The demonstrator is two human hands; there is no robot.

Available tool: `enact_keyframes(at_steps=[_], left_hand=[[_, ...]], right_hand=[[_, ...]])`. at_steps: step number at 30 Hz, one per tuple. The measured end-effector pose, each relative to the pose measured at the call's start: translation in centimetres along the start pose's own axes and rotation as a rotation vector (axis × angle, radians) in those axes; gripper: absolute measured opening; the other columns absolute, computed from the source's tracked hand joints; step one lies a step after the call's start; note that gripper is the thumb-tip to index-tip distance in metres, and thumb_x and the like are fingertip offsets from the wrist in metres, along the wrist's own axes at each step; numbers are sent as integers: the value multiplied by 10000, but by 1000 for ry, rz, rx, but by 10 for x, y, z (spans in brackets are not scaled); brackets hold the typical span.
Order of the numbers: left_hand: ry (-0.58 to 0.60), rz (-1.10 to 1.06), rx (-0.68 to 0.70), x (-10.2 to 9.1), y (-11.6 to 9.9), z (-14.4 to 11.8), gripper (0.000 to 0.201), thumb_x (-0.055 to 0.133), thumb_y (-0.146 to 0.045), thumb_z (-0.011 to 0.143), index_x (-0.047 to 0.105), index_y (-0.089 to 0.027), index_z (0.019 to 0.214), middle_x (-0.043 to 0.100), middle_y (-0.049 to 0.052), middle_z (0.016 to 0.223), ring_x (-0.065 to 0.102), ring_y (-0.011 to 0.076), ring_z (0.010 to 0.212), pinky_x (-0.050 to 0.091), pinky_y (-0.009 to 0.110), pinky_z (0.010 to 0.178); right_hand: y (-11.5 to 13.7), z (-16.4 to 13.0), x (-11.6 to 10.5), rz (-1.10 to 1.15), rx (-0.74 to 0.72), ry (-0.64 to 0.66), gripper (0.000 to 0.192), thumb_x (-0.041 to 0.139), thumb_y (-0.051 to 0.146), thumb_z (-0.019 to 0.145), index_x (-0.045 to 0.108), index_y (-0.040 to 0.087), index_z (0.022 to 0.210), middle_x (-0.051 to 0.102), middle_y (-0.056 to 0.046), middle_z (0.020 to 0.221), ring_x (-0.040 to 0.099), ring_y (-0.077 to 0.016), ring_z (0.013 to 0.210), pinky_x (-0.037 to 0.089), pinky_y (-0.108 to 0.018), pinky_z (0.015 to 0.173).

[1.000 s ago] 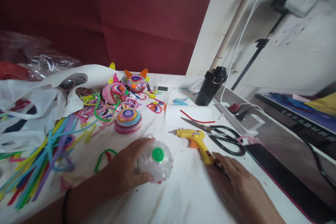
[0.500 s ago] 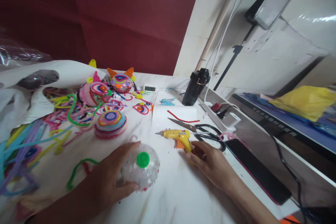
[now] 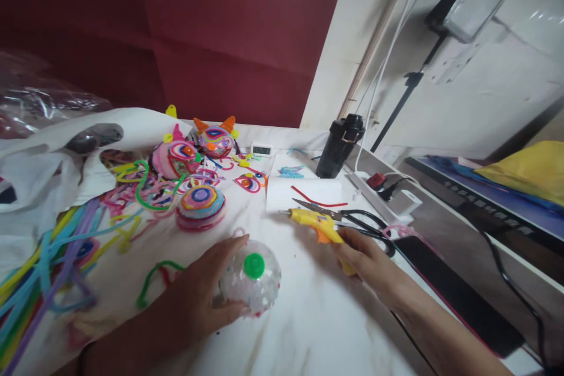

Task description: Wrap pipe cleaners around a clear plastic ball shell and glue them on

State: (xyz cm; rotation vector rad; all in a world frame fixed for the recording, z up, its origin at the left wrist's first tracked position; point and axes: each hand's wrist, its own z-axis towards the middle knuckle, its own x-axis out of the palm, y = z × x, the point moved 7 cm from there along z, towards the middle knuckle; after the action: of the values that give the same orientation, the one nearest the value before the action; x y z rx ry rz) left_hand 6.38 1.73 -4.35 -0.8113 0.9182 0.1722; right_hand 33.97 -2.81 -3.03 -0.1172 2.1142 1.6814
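Glue gun: one yellow glue gun (image 3: 318,224) with an orange trigger, its nozzle pointing toward the striped dome; my right hand (image 3: 369,265) grasps its handle, fingers (image 3: 348,247) curled round the grip, which they mostly hide.
Clear ball: one see-through ball (image 3: 251,277) with coloured specks and a green cap on top, left of the glue gun and nearer me, resting on the white table (image 3: 317,323).
Left hand: my left hand (image 3: 203,298) cups the clear ball from its left side, fingers (image 3: 227,247) spread round its curve, thumb under its near edge.
Gap between hands: the clear ball and the glue gun are apart, bare table between them.
Scissors: one pair of black-handled scissors (image 3: 352,218) just behind the glue gun, blades lying on a white sheet (image 3: 299,192).
Red strip: one red pipe cleaner piece (image 3: 315,198) on that sheet, behind the scissors.
Wrapped shapes: three that I can count beyond the clear ball, a striped dome (image 3: 201,207), a pink one (image 3: 176,158) and one with orange ears (image 3: 215,136).
Loose pipe cleaners: too many to count, heaped far left of the glue gun (image 3: 57,247).
Black bottle: one (image 3: 340,144), behind the sheet.
Writing: a small digital clock (image 3: 261,149) beside the eared shape shows digits too small to read.
Phone: one dark slab (image 3: 458,291) right of the glue gun.
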Motion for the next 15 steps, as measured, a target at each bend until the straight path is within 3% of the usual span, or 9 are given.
enact_keyframes(at_steps=[6, 10, 15], left_hand=[[-43, 66, 150, -13, -17, 1, 628, 583, -343, 849, 334, -262, 1420, 431, 98, 1456, 407, 300, 1328, 381, 458, 1084], [-137, 133, 207, -27, -31, 3, 434, 489, -278, 924, 430, -260, 1353, 518, 94, 1337, 500, 258, 1222, 451, 400, 1017], [-149, 142, 208, -31, -43, 10, 323, 464, -218, 940, 525, -238, 1256, 580, 81, 1162, 576, 216, 1071, 506, 335, 908]], right_hand=[[28, -29, -14, 393, -140, -61, 310, 726, 413, 745, 582, 207, 927, 553, 16, 756, 468, -113, 632, 404, -215, 558], [29, -33, -16, 495, -128, -26, 387, 772, 407, 717, 645, 228, 1035, 608, -21, 922, 536, -152, 788, 449, -236, 678], [27, -31, -15, 620, -78, 36, 316, 746, 434, 735, 690, 204, 945, 617, -20, 783, 533, -143, 679, 448, -241, 616]])
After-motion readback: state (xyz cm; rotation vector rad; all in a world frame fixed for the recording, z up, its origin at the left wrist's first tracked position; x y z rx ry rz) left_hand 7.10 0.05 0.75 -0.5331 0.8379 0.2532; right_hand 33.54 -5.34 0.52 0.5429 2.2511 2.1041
